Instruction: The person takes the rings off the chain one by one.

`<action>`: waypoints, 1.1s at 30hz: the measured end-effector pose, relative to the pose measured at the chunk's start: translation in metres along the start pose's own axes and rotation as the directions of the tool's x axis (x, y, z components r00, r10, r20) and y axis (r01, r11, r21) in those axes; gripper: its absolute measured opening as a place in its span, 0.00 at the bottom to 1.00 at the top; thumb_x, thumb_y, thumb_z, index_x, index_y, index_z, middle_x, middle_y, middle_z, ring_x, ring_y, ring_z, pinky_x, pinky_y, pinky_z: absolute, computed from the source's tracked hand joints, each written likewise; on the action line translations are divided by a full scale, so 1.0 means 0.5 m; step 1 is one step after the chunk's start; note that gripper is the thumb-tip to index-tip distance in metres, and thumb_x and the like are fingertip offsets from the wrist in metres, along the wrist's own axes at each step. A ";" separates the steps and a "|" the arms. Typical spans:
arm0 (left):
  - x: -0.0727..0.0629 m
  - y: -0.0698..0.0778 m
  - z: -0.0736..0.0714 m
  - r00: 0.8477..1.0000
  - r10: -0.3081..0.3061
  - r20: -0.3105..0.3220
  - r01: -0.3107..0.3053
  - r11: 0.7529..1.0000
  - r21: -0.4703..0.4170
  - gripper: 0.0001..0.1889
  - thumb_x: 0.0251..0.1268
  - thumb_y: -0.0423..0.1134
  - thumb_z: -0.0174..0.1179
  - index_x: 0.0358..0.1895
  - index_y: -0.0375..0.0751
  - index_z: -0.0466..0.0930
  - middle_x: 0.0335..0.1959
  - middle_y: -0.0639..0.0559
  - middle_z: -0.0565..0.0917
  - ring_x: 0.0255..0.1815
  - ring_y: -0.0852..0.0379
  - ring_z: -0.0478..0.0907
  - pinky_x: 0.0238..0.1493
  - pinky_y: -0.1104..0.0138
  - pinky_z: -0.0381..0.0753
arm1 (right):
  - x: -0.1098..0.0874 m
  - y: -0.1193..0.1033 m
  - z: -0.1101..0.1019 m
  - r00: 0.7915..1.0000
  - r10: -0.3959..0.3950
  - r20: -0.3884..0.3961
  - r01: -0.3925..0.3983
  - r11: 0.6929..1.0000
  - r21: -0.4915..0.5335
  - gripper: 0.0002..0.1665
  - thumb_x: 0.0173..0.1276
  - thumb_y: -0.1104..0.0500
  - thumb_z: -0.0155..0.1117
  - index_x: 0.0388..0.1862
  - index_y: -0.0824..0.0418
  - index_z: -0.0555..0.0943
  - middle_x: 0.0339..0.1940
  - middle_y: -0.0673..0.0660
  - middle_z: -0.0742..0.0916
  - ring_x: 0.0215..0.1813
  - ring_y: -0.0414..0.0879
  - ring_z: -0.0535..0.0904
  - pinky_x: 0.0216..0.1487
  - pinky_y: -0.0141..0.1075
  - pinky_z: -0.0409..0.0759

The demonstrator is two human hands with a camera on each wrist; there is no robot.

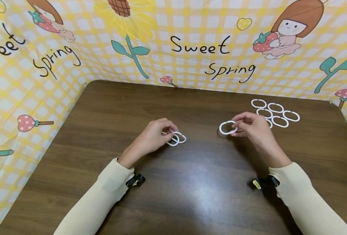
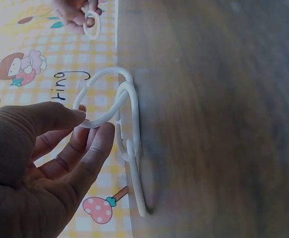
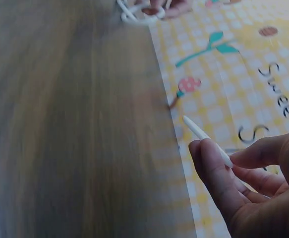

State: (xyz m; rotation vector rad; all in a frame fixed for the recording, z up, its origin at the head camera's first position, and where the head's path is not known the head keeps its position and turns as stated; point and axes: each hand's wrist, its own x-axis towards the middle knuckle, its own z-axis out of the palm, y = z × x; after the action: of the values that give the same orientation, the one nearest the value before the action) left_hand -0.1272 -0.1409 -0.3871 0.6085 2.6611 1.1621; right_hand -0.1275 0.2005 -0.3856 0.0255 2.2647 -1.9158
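Note:
My left hand (image 1: 158, 133) pinches an open-gapped white plastic ring between thumb and fingers. In the left wrist view this held ring (image 2: 102, 121) passes through a second white ring (image 2: 135, 119), and a third white ring (image 2: 137, 186) hooks on below, forming a short chain close to the tabletop. Over to the right, my right hand (image 1: 251, 125) pinches a single white ring (image 1: 220, 128) by its right side, above the table. That ring is seen nearly edge-on in the right wrist view, between the thumb and fingers. A space separates the two hands.
Several loose white rings (image 1: 280, 126) lie grouped at the back right of the brown wooden table (image 1: 109, 107), partly hidden behind my right hand. A yellow checked cloth (image 1: 97, 42) with printed figures and lettering hangs along the table's back and left edges.

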 end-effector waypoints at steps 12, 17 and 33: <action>0.001 0.006 0.001 1.000 0.008 0.001 -0.008 1.000 0.012 0.07 0.67 0.27 0.64 0.43 0.38 0.89 0.38 0.50 0.85 0.42 0.56 0.80 0.48 0.62 0.81 | -0.022 0.029 -0.122 0.996 -0.029 -0.086 0.048 0.971 0.236 0.17 0.73 0.78 0.55 0.37 0.61 0.86 0.29 0.51 0.90 0.33 0.39 0.88 0.35 0.34 0.89; 0.001 0.007 -0.001 1.000 0.008 -0.007 -0.008 1.000 0.018 0.07 0.67 0.27 0.64 0.43 0.37 0.89 0.38 0.50 0.85 0.42 0.56 0.80 0.47 0.62 0.81 | -0.031 0.041 -0.165 0.992 -0.036 -0.122 0.071 0.952 0.297 0.18 0.73 0.79 0.55 0.36 0.62 0.88 0.29 0.51 0.90 0.34 0.39 0.88 0.36 0.34 0.89; 0.001 0.002 0.004 1.000 -0.002 -0.001 0.002 1.000 -0.006 0.07 0.67 0.27 0.64 0.43 0.37 0.89 0.38 0.50 0.85 0.42 0.56 0.80 0.47 0.63 0.82 | -0.057 0.079 -0.280 0.935 0.161 -0.317 -0.065 0.954 0.292 0.18 0.77 0.72 0.54 0.35 0.59 0.89 0.37 0.47 0.84 0.31 0.39 0.87 0.35 0.32 0.88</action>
State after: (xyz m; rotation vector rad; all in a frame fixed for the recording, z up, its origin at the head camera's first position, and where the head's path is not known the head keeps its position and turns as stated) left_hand -0.1267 -0.1388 -0.3876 0.6049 2.6574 1.1697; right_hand -0.1117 0.3473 -0.3979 0.5527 2.1010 -2.2941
